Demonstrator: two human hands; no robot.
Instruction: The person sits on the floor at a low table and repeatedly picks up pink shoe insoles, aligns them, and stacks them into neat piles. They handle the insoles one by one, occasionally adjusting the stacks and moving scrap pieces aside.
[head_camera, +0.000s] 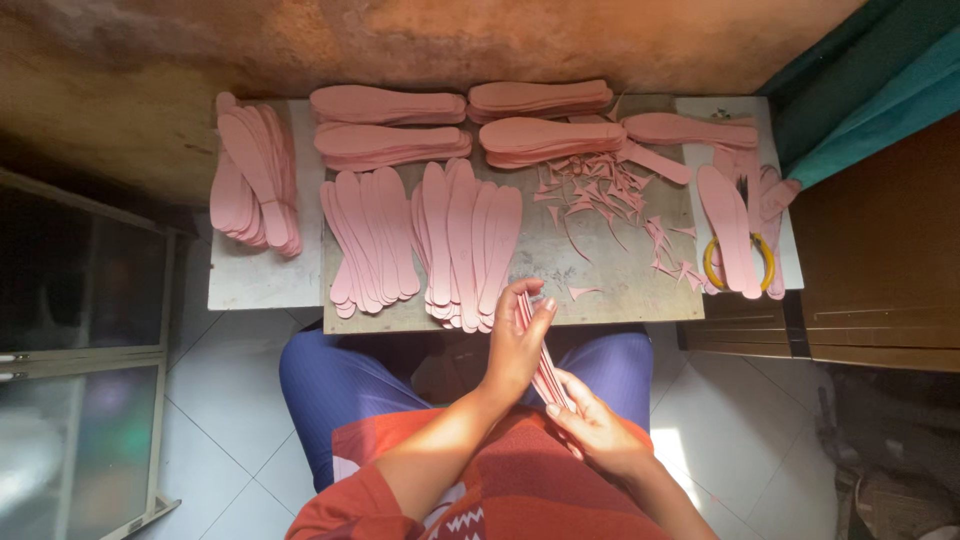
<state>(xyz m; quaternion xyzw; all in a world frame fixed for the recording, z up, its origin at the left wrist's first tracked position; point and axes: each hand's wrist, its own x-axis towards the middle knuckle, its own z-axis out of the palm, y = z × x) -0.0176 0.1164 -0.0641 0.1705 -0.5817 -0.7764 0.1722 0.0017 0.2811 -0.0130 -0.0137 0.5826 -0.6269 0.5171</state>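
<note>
Fingers of the left hand (517, 345) curl around the upper end of a thin stack of pink insoles (540, 355), just below the work board (600, 275); the right hand (592, 425) pinches its lower end. Pink offcuts (600, 200) lie scattered on that board.

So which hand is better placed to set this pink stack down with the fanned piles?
Left, probably. The left hand grips the upper end of the pink stack, right beside the fanned piles; the right hand holds the lower end, near the lap.

a thin stack of pink insole cutouts (540, 360), held on edge above the lap, slanting downward.
</note>
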